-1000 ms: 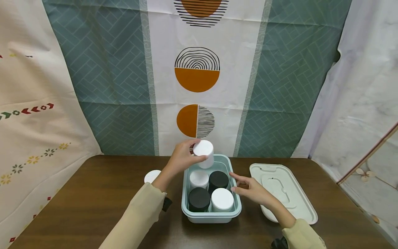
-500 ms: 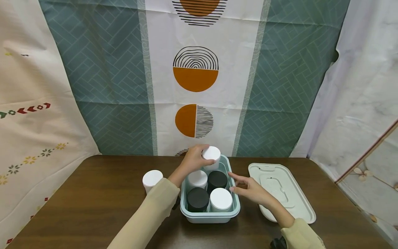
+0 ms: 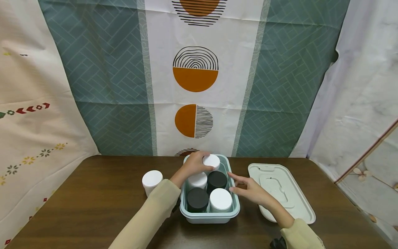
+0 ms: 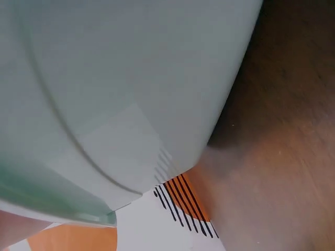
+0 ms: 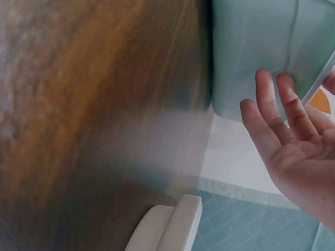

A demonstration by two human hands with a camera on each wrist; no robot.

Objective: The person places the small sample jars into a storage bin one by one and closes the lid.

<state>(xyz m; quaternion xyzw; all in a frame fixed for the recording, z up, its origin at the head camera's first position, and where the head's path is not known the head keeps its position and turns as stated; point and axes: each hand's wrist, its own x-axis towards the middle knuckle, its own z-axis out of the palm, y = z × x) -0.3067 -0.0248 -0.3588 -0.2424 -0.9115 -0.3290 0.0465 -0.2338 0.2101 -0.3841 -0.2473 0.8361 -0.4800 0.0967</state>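
Observation:
A pale blue-green plastic box (image 3: pixel 214 218) stands on the table with several round jars in it. My left hand (image 3: pixel 194 164) grips a white jar (image 3: pixel 211 161) by its sides, low in the box's back part, thumb toward me. Next to it sit another white jar (image 3: pixel 197 180) and a black-topped jar (image 3: pixel 217 180). A second black-topped jar (image 3: pixel 197 199) and a white jar (image 3: pixel 220 199) fill the front. At the box's right rim rests my right hand (image 3: pixel 250 189), its fingers extended; in the right wrist view its fingertips (image 5: pixel 263 78) lie against the box wall (image 5: pixel 256 36).
One more white jar (image 3: pixel 152 181) stands on the brown table (image 3: pixel 102 200) left of the box, partly behind my left sleeve. On the right lies a whitish rectangular lid (image 3: pixel 284 192). A patterned cloth (image 3: pixel 118 69) hangs behind the table.
My left hand has brought the white jar rightward and down, from above the box's back rim to inside the box. The right hand stays at the rim.

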